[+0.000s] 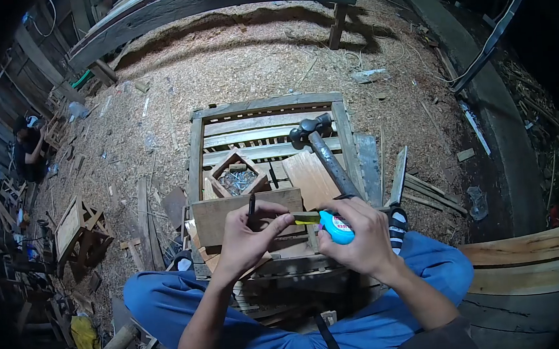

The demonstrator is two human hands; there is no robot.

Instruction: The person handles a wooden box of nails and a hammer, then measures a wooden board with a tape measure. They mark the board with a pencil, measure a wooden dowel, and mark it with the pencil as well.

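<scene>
My right hand [361,233] is closed around a blue tape measure [342,230] with a white and red label. A short strip of yellow tape runs from it toward my left hand [251,237], along a small wooden piece [306,217]. My left thumb and fingers pinch the far end of that piece. A dark pencil or pen [252,206] sticks up between my left fingers. Below the left hand lies a flat wooden board [230,219] on a slatted wooden frame [195,158]. A hammer [328,154] rests at the frame's right side.
A square wooden box [255,184] of nails stands on the frame beside a light board [307,175]. Wood shavings cover the ground. A long beam [214,9] crosses the back, planks [529,263] lie at right, and another person [28,151] sits far left by a small wooden stool [80,233].
</scene>
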